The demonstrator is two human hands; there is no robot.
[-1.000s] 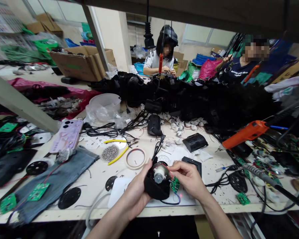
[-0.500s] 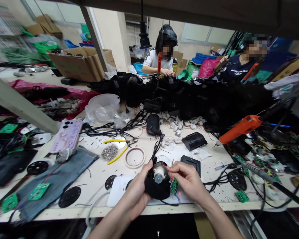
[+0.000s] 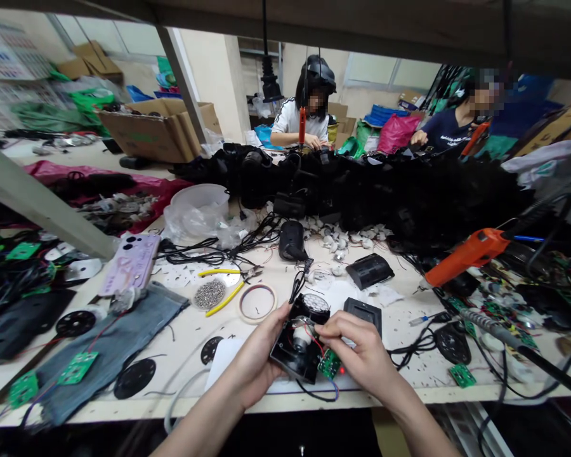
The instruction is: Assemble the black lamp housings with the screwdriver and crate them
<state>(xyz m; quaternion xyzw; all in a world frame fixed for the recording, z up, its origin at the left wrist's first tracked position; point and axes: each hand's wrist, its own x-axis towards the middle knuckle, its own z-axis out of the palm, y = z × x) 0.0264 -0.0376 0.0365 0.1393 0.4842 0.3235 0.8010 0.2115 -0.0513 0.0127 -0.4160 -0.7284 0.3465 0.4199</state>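
Note:
In my left hand [image 3: 259, 362] is a black plastic housing [image 3: 290, 363], held by its left side and tipped so its inside faces me. A white and silver motor [image 3: 301, 336] sits in it, and a round perforated disc [image 3: 316, 304] shows at its far end. My right hand [image 3: 356, 343] pinches at the housing's right edge, where thin red wires run; what exactly lies between the fingertips is hidden. Below those fingers a green circuit board [image 3: 329, 364] hangs on the wires, near a small red light.
Yellow-handled pliers [image 3: 226, 298], a dish of screws [image 3: 209, 293] and a tape roll [image 3: 257, 303] lie to the left. An orange electric screwdriver [image 3: 466, 257] hangs at the right. Black covers [image 3: 370, 270] lie beyond my hands. Two people work behind a black heap [image 3: 361, 184].
My left hand has turned the housing, so its inside and the perforated disc now show more. The circuit board has shifted slightly left and down. My right hand stays at the wires.

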